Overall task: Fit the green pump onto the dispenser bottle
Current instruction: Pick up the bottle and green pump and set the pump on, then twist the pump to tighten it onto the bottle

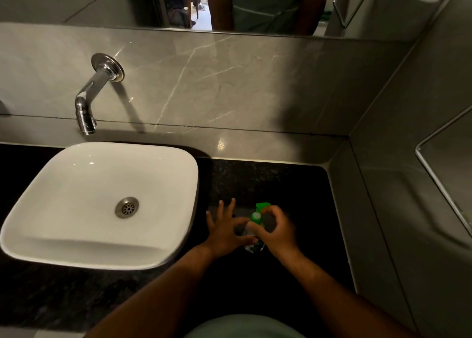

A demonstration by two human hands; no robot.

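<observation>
Plastic looks light and slick, so my right hand (277,229) fingers pinch the green pump (256,216) collar while my left hand (224,231) grips the clear dispenser bottle (251,236).

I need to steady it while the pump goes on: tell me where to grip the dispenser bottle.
Grip the clear dispenser bottle low on its body, from the left, as the left hand does. It stands upright on the black counter, and the right hand already occupies the green pump on top.
</observation>
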